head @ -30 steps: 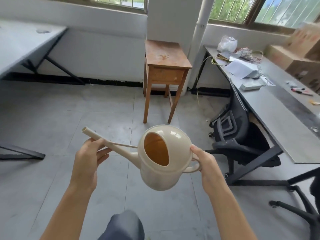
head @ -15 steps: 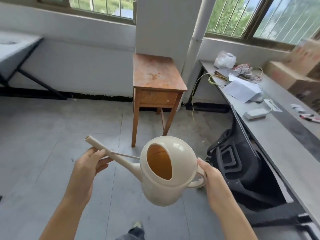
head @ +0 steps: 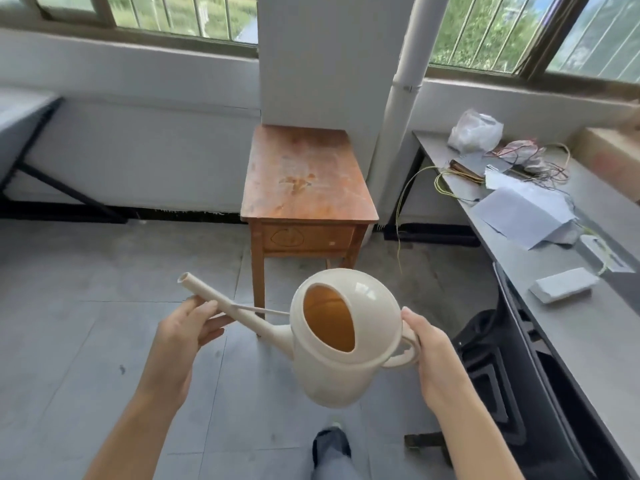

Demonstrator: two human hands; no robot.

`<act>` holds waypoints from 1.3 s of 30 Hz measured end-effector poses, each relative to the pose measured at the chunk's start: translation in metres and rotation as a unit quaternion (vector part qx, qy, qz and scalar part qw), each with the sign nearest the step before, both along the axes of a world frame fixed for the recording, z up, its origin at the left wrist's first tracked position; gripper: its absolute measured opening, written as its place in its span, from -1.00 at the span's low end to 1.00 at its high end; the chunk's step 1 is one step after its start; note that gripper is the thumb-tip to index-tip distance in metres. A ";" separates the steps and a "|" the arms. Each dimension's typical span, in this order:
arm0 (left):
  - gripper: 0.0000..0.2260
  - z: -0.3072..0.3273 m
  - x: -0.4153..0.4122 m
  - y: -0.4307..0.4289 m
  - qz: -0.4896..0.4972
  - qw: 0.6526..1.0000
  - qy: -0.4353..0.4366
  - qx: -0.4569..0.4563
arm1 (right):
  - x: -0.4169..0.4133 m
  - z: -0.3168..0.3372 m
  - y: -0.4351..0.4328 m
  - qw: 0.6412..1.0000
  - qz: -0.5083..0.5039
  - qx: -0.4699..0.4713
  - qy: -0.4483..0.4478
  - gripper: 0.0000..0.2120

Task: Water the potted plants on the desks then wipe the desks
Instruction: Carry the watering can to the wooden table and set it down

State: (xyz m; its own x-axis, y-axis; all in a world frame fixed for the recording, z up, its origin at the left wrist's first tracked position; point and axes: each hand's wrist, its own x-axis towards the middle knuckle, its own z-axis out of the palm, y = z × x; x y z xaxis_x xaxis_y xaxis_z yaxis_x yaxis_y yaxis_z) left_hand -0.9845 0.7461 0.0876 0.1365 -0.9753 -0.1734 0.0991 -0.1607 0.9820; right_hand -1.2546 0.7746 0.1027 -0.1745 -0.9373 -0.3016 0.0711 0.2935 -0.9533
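Holding a cream watering can (head: 346, 344) in the middle of the frame, a person stands over a grey tile floor (head: 86, 306). The right hand (head: 433, 355) is wrapped around the loop handle on the can's right side and grips it. The left hand (head: 183, 337) has its fingers curled under the long spout (head: 225, 303), which points to the upper left of the frame. The can is up in the air and tips a little, so its big round hole faces the camera. The inside looks orange-brown; you cannot tell if there is water in it.

Behind the can, in the middle of the frame, a small brown wooden table (head: 304, 181) stands against a white wall (head: 138, 147). On the right side of the frame runs a long grey desk (head: 571, 327). On it lie a white bag (head: 476, 131), tangled wires (head: 530, 161), white papers (head: 523, 213) and a small white box (head: 562, 284). A black chair (head: 519, 386) sits by the desk at the lower right. Windows (head: 502, 29) with bars show green leaves along the top of the frame. A shoe (head: 329, 445) peeks in at the bottom.
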 end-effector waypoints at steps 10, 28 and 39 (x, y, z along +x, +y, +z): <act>-0.76 -0.002 -0.081 -0.133 0.091 0.996 0.006 0.000 | -0.075 0.011 -0.172 0.998 0.059 0.000 -0.005 -0.70; -0.77 -0.019 -0.068 -0.400 0.101 0.992 0.068 0.036 | -0.059 -0.020 -0.432 0.996 0.043 0.081 0.018 -0.71; -0.79 -0.031 -0.049 -0.531 0.089 0.988 0.109 0.056 | -0.034 -0.034 -0.546 0.986 0.023 0.137 0.092 -0.64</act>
State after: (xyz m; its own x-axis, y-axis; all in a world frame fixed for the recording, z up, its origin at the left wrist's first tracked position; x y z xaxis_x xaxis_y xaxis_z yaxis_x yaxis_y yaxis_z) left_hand -1.0332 0.2156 0.0564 0.2521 -0.9123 -0.3227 0.3432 -0.2275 0.9113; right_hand -1.2884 0.2283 0.0684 -0.2085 -0.8335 -0.5117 -0.1151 0.5405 -0.8335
